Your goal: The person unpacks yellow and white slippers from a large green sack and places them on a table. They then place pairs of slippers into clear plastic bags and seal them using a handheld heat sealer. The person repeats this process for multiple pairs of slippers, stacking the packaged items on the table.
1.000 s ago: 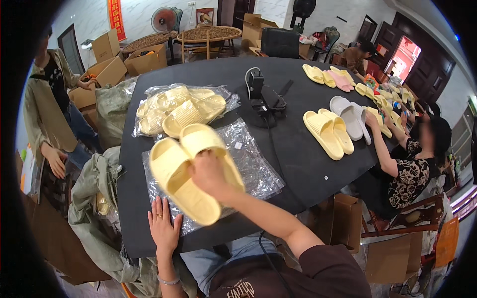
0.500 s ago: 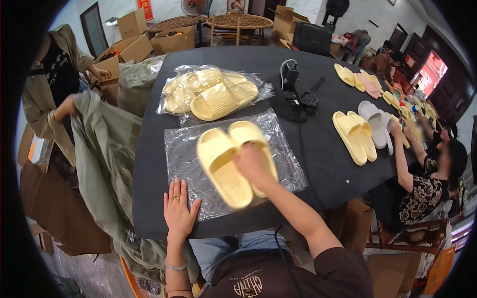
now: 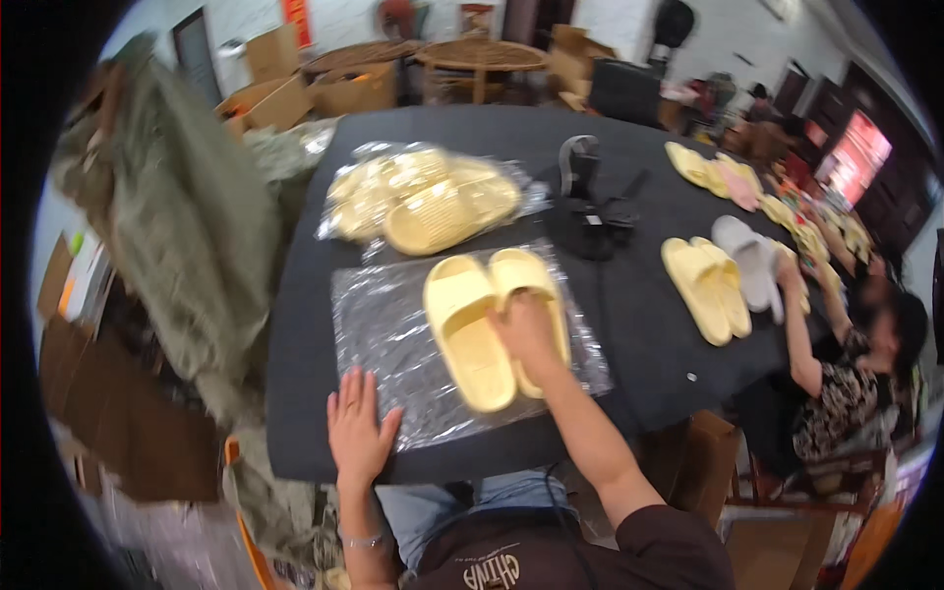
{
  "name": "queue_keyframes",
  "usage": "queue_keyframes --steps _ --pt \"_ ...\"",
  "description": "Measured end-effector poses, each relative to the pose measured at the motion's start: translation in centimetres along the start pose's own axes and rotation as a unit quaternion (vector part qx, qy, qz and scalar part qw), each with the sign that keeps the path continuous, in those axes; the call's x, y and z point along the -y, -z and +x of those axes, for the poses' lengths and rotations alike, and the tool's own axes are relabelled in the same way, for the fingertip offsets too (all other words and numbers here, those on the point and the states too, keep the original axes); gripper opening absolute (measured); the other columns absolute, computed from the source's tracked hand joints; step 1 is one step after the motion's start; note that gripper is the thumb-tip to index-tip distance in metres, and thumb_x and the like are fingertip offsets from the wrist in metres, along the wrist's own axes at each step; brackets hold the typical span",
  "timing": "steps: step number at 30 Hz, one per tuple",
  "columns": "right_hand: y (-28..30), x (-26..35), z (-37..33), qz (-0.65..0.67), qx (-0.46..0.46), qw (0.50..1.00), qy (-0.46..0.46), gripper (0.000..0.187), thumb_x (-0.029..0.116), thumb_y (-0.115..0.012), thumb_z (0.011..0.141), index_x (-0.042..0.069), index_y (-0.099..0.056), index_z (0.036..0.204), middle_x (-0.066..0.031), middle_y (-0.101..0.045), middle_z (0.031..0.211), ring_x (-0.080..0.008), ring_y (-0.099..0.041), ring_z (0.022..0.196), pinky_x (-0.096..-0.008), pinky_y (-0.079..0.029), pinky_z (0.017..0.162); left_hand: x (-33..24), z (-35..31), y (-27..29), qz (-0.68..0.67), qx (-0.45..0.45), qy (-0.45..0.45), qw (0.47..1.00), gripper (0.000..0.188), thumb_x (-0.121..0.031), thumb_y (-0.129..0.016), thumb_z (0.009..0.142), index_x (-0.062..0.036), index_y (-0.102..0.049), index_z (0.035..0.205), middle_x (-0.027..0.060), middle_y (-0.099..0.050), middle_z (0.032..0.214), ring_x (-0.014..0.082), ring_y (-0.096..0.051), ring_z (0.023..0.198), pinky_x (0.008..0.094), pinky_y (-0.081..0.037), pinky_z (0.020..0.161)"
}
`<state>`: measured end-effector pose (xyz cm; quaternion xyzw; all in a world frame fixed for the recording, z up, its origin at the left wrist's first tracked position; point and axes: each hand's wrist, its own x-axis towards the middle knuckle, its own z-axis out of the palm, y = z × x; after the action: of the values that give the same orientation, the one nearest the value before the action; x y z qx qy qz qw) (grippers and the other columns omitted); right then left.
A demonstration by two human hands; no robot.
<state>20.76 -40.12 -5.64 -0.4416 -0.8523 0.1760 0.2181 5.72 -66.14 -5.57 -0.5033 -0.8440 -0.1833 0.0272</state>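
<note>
A pair of pale yellow slippers (image 3: 474, 344) lies side by side, toes away from me, over a clear plastic bag (image 3: 383, 324) on the black-topped table. My right hand (image 3: 529, 329) is closed on the pair, fingers at the strap of the right slipper and against the inner side of the left one; the fingertips are partly hidden. My left hand (image 3: 360, 423) lies flat with fingers spread, at the bag's near left corner. Just beyond the bag sit several yellow slippers in clear plastic (image 3: 433, 202).
A black device with a cord (image 3: 588, 197) stands right of the wrapped slippers. Farther right are another yellow pair (image 3: 706, 290), grey slippers (image 3: 749, 265) and a person's hands (image 3: 790, 275). Olive sheeting (image 3: 187, 216) hangs at the left, beside cardboard boxes (image 3: 275, 98).
My right hand and the yellow pair have shifted right across the bag. My left hand stays flat. At the left, the olive sheeting has been raised and now hides the person there.
</note>
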Motion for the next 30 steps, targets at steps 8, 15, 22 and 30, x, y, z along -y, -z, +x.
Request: queue_keyframes --steps 8,15,22,30 --pt "-1.2 -2.6 -0.4 0.023 -0.052 0.994 0.09 0.04 0.029 -0.065 0.082 -0.01 -0.059 0.088 -0.0295 -0.058 0.097 -0.043 -0.053 0.093 -0.0465 -0.04 0.086 1.2 -0.2 -0.5 -0.014 -0.014 -0.023 1.0 0.064 -0.049 -0.051 0.089 -0.0082 -0.042 0.137 0.0123 -0.035 0.146 0.0264 -0.032 0.136 0.0445 -0.024 0.11" --pt "-1.0 -1.8 -0.2 0.068 -0.019 0.993 0.095 0.038 0.021 -0.061 0.086 -0.013 -0.057 0.103 -0.0302 -0.055 0.107 -0.0437 -0.05 0.102 -0.0448 -0.038 0.091 1.5 -1.0 -0.4 -0.043 -0.023 -0.011 0.999 0.064 -0.049 -0.046 0.092 -0.0072 -0.038 0.14 0.0127 -0.032 0.148 0.0255 -0.027 0.138 0.044 -0.02 0.112" --pt "-1.6 -2.4 0.1 0.069 -0.001 0.993 0.095 0.04 0.021 -0.059 0.087 -0.012 -0.054 0.11 -0.0298 -0.053 0.11 -0.0439 -0.05 0.103 -0.0441 -0.037 0.092 2.1 -1.4 -1.0 -0.053 -0.046 -0.015 0.997 0.062 -0.047 -0.043 0.094 -0.004 -0.039 0.138 0.0154 -0.034 0.146 0.0275 -0.029 0.137 0.0444 -0.021 0.112" --pt "-2.0 -3.3 0.3 0.137 0.01 0.988 0.073 0.036 0.018 -0.058 0.088 -0.011 -0.056 0.108 -0.0242 -0.054 0.107 -0.0367 -0.052 0.097 -0.0404 -0.039 0.087 2.8 -2.1 -0.1 -0.314 -0.26 0.028 0.913 0.037 -0.014 -0.056 0.091 0.0006 -0.051 0.124 0.0185 -0.052 0.129 0.0326 -0.047 0.123 0.041 -0.038 0.102"
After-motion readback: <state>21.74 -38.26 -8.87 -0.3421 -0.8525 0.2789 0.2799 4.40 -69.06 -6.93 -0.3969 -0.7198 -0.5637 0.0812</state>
